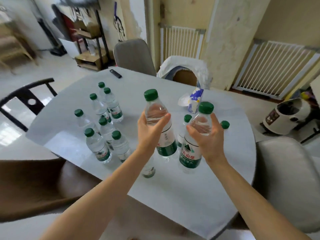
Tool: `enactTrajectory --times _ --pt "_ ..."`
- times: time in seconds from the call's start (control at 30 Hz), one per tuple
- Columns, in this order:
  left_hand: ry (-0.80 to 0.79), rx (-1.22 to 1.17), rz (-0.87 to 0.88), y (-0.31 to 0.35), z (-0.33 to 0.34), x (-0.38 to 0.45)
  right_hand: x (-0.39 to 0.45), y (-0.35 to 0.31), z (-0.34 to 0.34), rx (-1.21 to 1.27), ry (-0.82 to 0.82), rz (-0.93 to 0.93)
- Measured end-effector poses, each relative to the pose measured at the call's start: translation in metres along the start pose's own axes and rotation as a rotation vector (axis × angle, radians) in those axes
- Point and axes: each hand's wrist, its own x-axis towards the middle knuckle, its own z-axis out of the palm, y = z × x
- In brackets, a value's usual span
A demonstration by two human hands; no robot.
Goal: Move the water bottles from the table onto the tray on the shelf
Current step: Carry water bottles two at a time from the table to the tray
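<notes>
Clear water bottles with green caps and green-white labels stand on a pale grey table (181, 187). My left hand (149, 130) grips one bottle (166, 141) around its upper body and holds it upright above the table. My right hand (207, 135) grips a second bottle (190, 156) the same way. Several more bottles stand in a cluster at the left (103, 122). Two others show behind my hands, one capped bottle (187, 118) and another (225, 125) mostly hidden. A further bottle (149, 168) is half hidden under my left forearm. The tray and shelf cannot be made out.
A blue-white tissue pack (195, 101) and a black remote (115, 73) lie at the table's far side. Chairs ring the table: grey (133, 54), black (26, 99), brown (34, 184), pale (285, 179). A dark rack (90, 40) stands at far left, white gates (270, 68) at right.
</notes>
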Motion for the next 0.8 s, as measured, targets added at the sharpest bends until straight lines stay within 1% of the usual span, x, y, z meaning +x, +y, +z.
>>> enactTrajectory --times 0.13,0.3,0.43,0.6,0.7,0.8 --pt "0.079 0.024 0.13 0.045 -0.047 0.005 0.014 -0.039 0.045 0.065 -0.074 -0.064" --pt "0.2 0.084 0.263 0.09 -0.139 -0.012 -0.005 -0.08 0.139 0.074 -0.26 -0.171" --pt "0.318 0.128 0.276 0.112 -0.25 -0.044 -0.048 -0.1 0.231 0.108 -0.43 -0.202" --pt "0.547 0.27 0.257 0.134 -0.405 -0.098 -0.13 -0.128 0.364 0.203 -0.602 -0.213" --pt "0.644 0.344 0.228 0.141 -0.491 -0.133 -0.183 -0.133 0.444 0.225 -0.686 -0.172" --pt "0.697 0.397 0.187 0.145 -0.567 -0.164 -0.231 -0.136 0.515 0.258 -0.78 -0.091"
